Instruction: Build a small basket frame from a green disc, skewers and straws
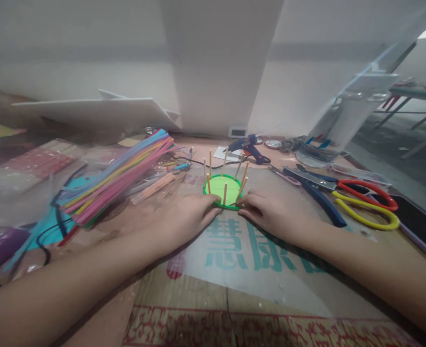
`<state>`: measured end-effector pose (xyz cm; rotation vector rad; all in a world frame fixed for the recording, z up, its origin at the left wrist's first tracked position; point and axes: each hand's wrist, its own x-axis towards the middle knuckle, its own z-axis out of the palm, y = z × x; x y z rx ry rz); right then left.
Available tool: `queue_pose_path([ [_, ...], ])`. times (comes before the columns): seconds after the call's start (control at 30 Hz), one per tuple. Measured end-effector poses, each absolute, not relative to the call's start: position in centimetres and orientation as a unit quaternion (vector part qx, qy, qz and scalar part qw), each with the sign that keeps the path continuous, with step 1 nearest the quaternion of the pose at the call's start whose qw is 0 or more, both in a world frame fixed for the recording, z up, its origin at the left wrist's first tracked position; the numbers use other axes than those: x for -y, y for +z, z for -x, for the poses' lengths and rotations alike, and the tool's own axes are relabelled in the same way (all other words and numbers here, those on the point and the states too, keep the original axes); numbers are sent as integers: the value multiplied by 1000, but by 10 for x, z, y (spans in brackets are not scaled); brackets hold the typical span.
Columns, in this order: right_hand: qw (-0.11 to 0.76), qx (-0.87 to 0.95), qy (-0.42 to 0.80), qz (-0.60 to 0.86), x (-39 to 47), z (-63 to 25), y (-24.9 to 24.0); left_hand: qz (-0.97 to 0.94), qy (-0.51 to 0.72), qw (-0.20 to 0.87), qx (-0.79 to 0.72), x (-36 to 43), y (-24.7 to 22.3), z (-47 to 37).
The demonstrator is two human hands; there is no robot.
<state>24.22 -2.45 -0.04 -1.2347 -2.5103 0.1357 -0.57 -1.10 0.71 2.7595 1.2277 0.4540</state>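
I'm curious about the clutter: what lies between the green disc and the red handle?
In the head view, a pink tool, metal blades and a dark blue handle lie between the green disc and red handle.

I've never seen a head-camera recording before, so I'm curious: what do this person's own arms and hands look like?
Both forearms are bare, with no sleeves in view. The left hand and right hand wear no visible gloves, rings or watch; no cables or markings show.
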Motion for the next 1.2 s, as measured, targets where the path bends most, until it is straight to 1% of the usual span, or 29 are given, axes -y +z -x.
queue_pose_path([
  [0.13,165,892,24,421,23,-236,-2,-905,142,51,-398,9,5,7],
  [0.23,180,873,22,453,28,-231,10,-904,150,49,-398,7,3,8],
  [0.43,271,803,158,507,33,-222,39,-904,210,-9,-372,5,15,10],
  [0.53,302,784,181,511,33,-214,46,-905,240,-31,-349,1,20,9],
  [0.67,316,785,169,505,31,-215,55,-904,255,-59,-337,-8,20,11],
  [0.73,327,786,127,509,24,-227,62,-901,272,-60,-333,-12,19,14],
  [0.8,341,764,59,545,13,-246,71,-898,287,-48,-331,-14,19,18],
  [0.87,324,729,13,603,-3,-267,79,-895,301,-32,-328,-16,18,21],
  [1.0,185,697,5,692,-31,-299,84,-895,333,-24,-296,-19,16,24],
  [1.2,91,714,-20,694,-18,-307,72,-897,352,-35,-264,-21,14,25],
])
